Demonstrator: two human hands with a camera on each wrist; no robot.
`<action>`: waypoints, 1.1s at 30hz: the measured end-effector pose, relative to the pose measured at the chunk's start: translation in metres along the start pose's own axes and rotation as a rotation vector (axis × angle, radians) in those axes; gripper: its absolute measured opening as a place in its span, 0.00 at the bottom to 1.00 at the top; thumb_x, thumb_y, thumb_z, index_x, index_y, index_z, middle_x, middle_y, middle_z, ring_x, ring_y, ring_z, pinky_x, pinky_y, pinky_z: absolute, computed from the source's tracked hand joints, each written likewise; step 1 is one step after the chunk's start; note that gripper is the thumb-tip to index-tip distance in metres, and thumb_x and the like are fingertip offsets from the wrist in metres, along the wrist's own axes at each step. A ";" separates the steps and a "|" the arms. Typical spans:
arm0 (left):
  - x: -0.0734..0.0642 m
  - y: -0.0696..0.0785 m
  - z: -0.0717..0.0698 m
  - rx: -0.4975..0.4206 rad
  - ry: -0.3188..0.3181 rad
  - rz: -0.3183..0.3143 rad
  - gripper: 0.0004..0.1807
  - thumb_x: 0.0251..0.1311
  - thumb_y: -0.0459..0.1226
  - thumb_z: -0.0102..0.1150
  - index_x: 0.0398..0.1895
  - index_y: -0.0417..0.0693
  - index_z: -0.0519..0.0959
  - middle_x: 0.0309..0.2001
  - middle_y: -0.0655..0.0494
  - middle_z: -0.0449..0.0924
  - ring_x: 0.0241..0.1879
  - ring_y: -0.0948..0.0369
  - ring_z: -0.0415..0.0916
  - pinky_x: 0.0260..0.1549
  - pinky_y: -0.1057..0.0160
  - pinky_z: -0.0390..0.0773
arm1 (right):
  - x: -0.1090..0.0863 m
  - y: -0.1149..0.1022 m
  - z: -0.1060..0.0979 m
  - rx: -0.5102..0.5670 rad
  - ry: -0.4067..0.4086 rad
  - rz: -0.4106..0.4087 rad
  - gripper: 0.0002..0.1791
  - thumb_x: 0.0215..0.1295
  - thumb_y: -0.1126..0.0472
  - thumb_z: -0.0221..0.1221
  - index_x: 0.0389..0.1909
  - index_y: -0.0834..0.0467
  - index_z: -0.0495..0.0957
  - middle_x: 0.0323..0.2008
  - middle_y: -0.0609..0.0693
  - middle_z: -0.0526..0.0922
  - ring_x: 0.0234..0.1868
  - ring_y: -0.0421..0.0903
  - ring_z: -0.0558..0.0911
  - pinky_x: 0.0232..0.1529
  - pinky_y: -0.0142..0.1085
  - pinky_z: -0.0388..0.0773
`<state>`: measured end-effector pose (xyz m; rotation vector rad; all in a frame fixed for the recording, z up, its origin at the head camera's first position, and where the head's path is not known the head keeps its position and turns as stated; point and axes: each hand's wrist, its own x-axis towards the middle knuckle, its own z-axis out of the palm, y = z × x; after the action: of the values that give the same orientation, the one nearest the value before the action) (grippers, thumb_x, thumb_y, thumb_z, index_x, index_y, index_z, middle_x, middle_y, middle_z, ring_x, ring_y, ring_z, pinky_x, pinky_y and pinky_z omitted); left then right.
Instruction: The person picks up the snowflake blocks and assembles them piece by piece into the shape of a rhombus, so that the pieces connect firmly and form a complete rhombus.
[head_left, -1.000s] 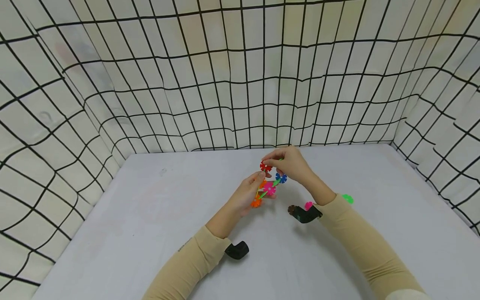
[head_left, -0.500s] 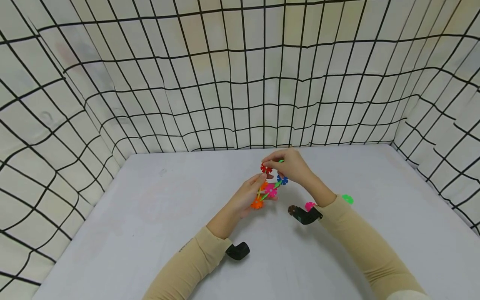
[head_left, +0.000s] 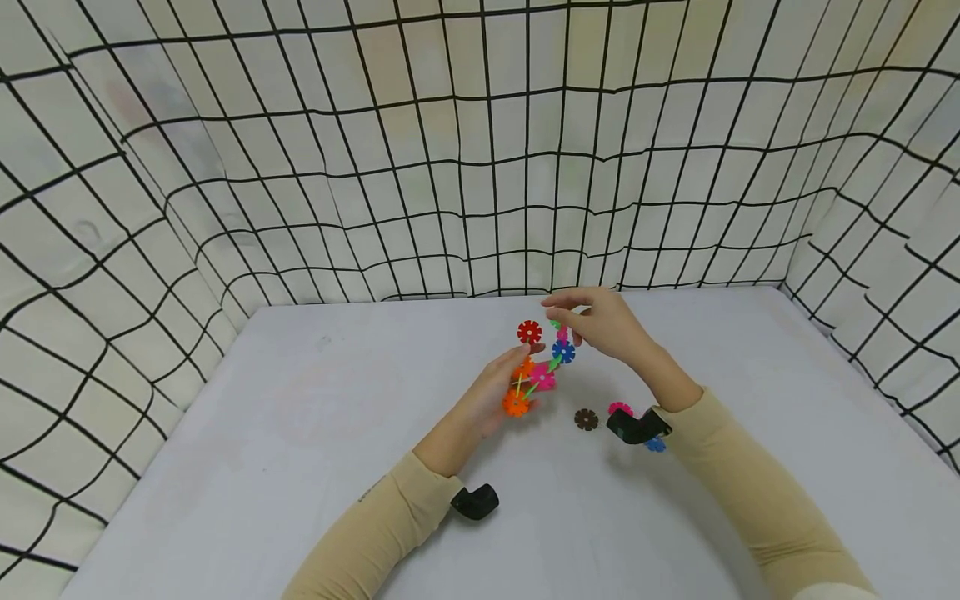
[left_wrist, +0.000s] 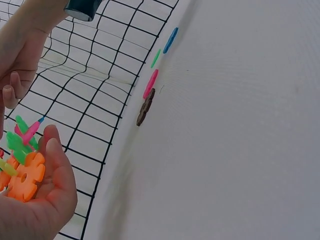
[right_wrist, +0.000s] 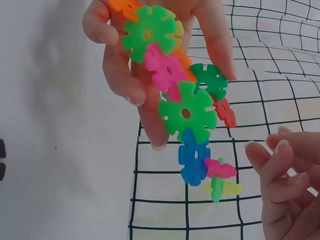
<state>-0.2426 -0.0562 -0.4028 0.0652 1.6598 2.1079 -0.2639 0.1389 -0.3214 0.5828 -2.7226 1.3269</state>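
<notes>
My left hand [head_left: 495, 392] holds a chain of linked plastic snowflake discs [right_wrist: 186, 114]. Its thumb lies near a red disc [head_left: 529, 332] at one end. Orange discs [left_wrist: 26, 179] sit closest to the palm. Green, pink and blue discs run on from there, ending in a small cluster of pink, green and yellow pieces [right_wrist: 220, 172]. In the head view my right hand [head_left: 607, 323] is beside that far end. The right wrist view shows the right hand [right_wrist: 287, 182] apart from the chain, fingers loosely bent, with nothing between them.
Loose discs lie on the white table [head_left: 300, 467] by my right wrist: brown [head_left: 587, 419], pink [head_left: 620, 408], blue [head_left: 656, 445], and a green disc [left_wrist: 156, 58] hidden in the head view. Black grid lines cover the white walls [head_left: 487, 192] around the table.
My right hand has let go of the red disc and shifted to the right, uncovering it and the chain's far end. The left hand stays nearly in place, still holding the chain.
</notes>
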 end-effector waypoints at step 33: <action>0.001 -0.003 -0.007 -0.273 0.020 0.043 0.16 0.75 0.46 0.37 0.50 0.48 0.71 0.70 0.39 0.70 0.35 0.64 0.79 0.26 0.71 0.73 | -0.055 0.059 0.000 -0.158 -0.503 0.107 0.14 0.63 0.60 0.70 0.47 0.59 0.82 0.32 0.47 0.79 0.29 0.44 0.78 0.34 0.37 0.76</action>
<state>-0.2448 -0.0619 -0.4074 -0.0058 1.3770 2.3540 -0.2337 0.1886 -0.3772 0.8682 -3.2596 1.0856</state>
